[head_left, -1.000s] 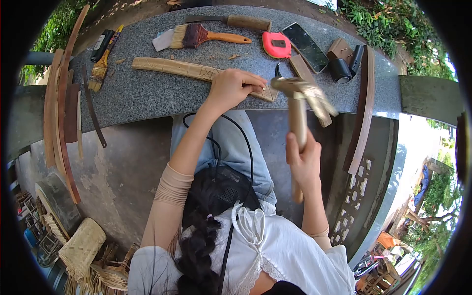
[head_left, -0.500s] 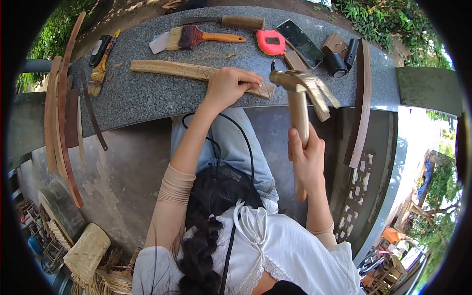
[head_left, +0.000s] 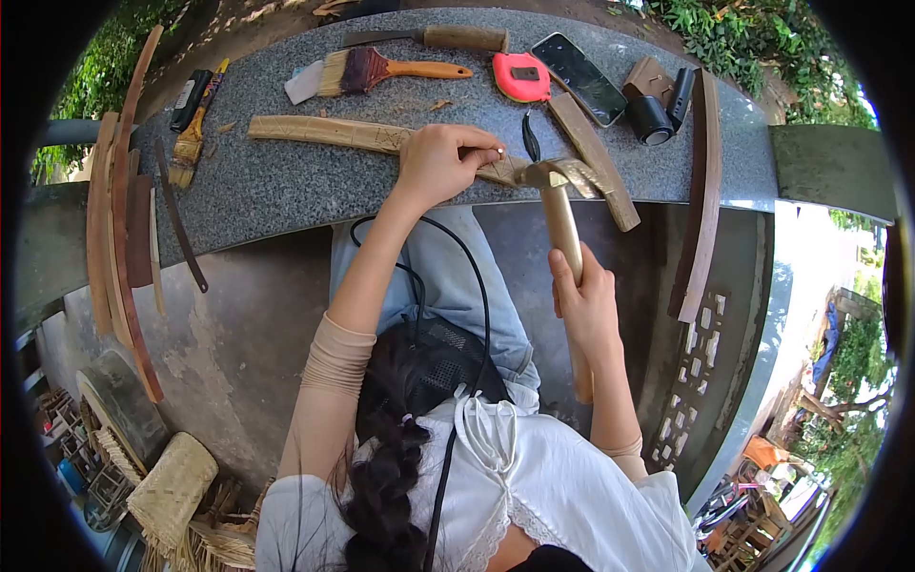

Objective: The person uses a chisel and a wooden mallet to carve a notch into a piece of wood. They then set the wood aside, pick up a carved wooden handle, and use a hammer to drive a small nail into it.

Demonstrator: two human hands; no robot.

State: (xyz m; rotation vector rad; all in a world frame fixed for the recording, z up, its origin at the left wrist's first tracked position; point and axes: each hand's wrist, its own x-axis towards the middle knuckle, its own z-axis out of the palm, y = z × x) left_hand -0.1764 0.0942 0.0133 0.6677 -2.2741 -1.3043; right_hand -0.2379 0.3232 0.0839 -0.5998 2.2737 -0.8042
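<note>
My right hand is wrapped round the wooden handle of a claw hammer. The metal head of the hammer is low, beside the right end of a curved wooden strip marked with pencil lines. Over that same end, my left hand is closed in a pinch, with a small bright tip showing at the fingers, which looks like a nail. Part of the strip is hidden behind the left hand and the hammer head. A second wooden strip lies just right of the hammer head.
Along the back of the stone table lie a knife, paintbrush, pink tape measure and phone. A wood block is at right. Long wooden strips overhang the left edge; another strip overhangs on the right.
The hammer has come down and left, bringing its head close to the strip's end and my left fingers. My left hand has stayed pinched at nearly the same place.
</note>
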